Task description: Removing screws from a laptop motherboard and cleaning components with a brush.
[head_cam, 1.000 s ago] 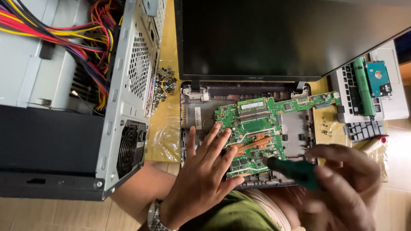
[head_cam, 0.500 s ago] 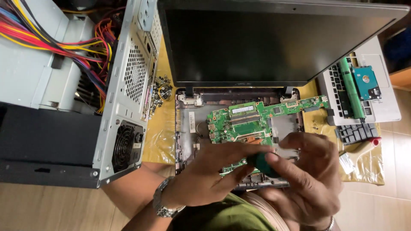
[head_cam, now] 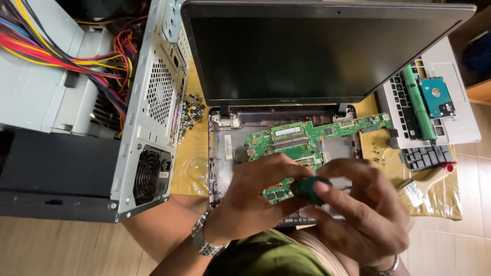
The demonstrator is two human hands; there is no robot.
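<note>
From frame left, where an open desktop case (head_cam: 92,102) spills coloured cables, to centre, my left hand (head_cam: 255,197) and right hand (head_cam: 363,214) have closed together since a second ago, both gripping the green-handled screwdriver (head_cam: 309,188) over the green motherboard (head_cam: 307,140) seated in the laptop base (head_cam: 220,153).
</note>
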